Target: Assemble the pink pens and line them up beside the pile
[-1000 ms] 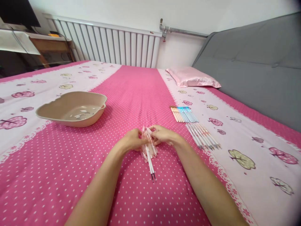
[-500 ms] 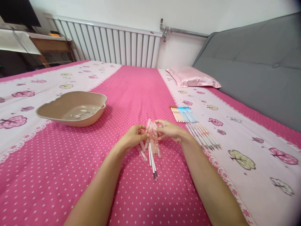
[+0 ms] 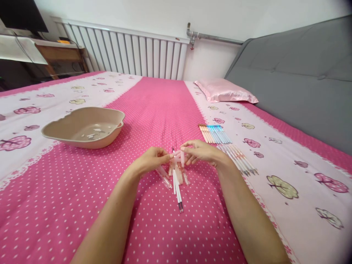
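Over a small heap of pink pen parts (image 3: 178, 173) on the bedspread, both hands are close together. My left hand (image 3: 154, 160) is closed, its thumb and fingertips pinching a pale pink pen part. My right hand (image 3: 200, 151) pinches a pink pen cap (image 3: 182, 158) between thumb and forefinger, the other fingers curled below. The held pieces almost touch, and I cannot tell whether they are joined. White pen refills (image 3: 178, 190) with dark tips stick out of the heap toward me. Clear patterned pen barrels (image 3: 164, 179) lie at its left side.
To the left stands a beige basin (image 3: 82, 128) with small white pieces inside. At the right lie rows of orange and blue pens (image 3: 216, 134) and white patterned pens (image 3: 238, 159). A pink pillow (image 3: 225, 91) rests by the grey headboard (image 3: 297, 69); a radiator (image 3: 123, 47) is behind.
Both hands have lifted pink pieces from the heap and drawn slightly apart. The parts under them have shifted a little, and a dark refill tip now shows at the heap's far end.
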`<state>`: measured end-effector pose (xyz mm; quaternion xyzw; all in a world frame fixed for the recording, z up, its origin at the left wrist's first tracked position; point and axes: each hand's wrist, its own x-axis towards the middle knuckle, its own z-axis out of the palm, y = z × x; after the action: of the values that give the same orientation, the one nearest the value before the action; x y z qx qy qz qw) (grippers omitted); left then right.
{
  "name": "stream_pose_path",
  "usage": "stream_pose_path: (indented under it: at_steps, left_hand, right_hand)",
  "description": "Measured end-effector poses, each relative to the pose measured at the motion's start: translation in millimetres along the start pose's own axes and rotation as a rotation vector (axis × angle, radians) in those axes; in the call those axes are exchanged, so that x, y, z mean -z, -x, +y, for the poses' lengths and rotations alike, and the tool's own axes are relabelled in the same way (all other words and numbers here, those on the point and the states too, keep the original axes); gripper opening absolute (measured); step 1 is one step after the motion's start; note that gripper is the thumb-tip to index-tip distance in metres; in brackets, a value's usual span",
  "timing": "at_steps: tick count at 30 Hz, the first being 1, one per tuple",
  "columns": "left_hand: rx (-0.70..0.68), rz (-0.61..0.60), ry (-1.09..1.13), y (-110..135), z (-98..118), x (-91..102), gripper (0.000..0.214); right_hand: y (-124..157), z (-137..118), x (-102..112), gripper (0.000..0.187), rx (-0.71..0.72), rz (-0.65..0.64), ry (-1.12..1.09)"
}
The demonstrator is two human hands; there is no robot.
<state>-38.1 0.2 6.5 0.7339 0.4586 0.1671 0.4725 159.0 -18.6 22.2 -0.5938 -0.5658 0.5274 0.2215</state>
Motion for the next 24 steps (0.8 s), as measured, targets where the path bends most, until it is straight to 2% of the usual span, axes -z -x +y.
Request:
stream_pose_path:
  at_steps: [4, 7, 11, 14, 21, 24]
  left_hand:
    - [0.087, 0.109, -0.11, -0.6, -0.2, 1.5, 0.039]
    - [0.122, 0.143, -0.115, -1.8, -1.2, 2.7, 0.04]
    - [0.126, 0.258, -0.334, -3.8, -4.1, 5.4, 0.036]
    - [0.133, 0.219, -0.395, -4.4, -5.0, 5.6, 0.031]
    - [0.036, 0.162, -0.41, -6.5, -6.8, 1.6, 0.016]
    - [-0.032, 0.155, -0.396, -8.9, -8.1, -0.3, 0.021]
  right_hand:
    - [-5.0, 5.2, 2.3, 0.027, -0.039, 0.042, 0.176]
    - [-9.0, 9.7, 3.1, 0.029, -0.023, 0.144, 0.381]
    - [-11.0, 12.1, 1.8, 0.032, -0.05, 0.266, 0.595]
    - [-12.0, 12.5, -0.4, 0.032, -0.054, 0.264, 0.623]
    - [-12.9, 12.2, -4.3, 0.027, -0.069, 0.291, 0.668]
    - [-11.8, 11.5, -5.6, 0.024, -0.083, 0.317, 0.687]
